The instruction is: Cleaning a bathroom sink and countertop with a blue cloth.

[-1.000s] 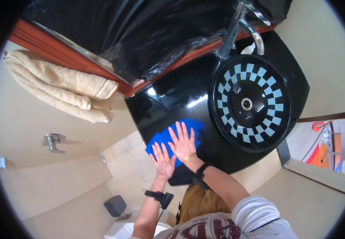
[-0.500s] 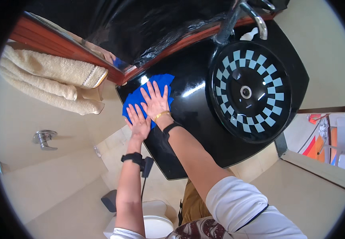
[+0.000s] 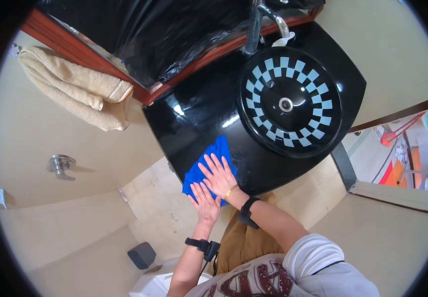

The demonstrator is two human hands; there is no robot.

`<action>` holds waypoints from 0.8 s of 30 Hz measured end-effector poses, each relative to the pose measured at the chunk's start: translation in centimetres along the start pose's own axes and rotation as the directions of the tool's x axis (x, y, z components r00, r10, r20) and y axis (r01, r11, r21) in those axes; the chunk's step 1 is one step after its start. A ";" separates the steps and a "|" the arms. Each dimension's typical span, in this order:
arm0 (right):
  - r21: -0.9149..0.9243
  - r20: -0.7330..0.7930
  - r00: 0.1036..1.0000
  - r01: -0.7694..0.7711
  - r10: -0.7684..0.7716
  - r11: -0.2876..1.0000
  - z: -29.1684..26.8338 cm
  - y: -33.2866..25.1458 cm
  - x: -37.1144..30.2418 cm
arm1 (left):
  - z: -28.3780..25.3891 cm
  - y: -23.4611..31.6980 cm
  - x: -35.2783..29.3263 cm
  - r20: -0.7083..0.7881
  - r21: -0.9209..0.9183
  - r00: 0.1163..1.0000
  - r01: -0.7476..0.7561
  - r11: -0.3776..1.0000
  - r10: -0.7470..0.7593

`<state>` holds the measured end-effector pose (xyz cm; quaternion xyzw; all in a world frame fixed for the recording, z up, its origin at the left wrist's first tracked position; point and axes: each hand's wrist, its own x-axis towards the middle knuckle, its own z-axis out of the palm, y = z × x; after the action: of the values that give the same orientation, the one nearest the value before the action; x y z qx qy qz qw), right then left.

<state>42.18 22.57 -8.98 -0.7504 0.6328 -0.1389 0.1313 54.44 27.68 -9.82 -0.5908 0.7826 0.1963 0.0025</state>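
A blue cloth [image 3: 221,146] lies spread at the near left part of the glossy black countertop [image 3: 194,128], partly over its front edge. My left hand [image 3: 205,202] rests flat on the cloth's near part, fingers stretched out. Just to its right, my right hand [image 3: 219,176] presses on the cloth with its fingers spread. Both palms face down, and the hands nearly touch. What part of the cloth lies under them is hidden.
A round black basin [image 3: 286,131] with a checkered ring stands on the counter's right side, below a metal faucet [image 3: 253,29]. A small white object [image 3: 283,40] lies behind it. A cream towel [image 3: 75,84] hangs at the left, above a wall-mounted metal lever [image 3: 61,166].
Both hands have slid the blue cloth from the counter's far left corner toward me, to the front edge. My view has shifted as well.
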 end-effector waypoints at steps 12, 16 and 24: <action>0.035 -0.057 0.991 0.122 -0.120 0.992 -2.3 6.6 -7.6 | 3.7 8.4 -2.5 0.060 0.018 0.998 0.001 1.000 -0.002; 0.100 -0.077 0.981 0.183 -0.175 0.978 -4.2 11.5 -10.8 | 6.4 13.9 -3.0 -0.012 0.077 1.000 -0.025 0.997 0.026; 0.130 -0.074 0.954 0.299 -0.292 0.945 -10.3 27.3 -17.9 | 10.4 31.0 -2.1 -0.039 0.096 0.994 -0.102 0.990 0.106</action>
<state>10.50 35.51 -10.34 -0.8216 0.5052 -0.2212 0.1442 24.03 39.82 -9.50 -0.5526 0.8206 0.1461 0.0028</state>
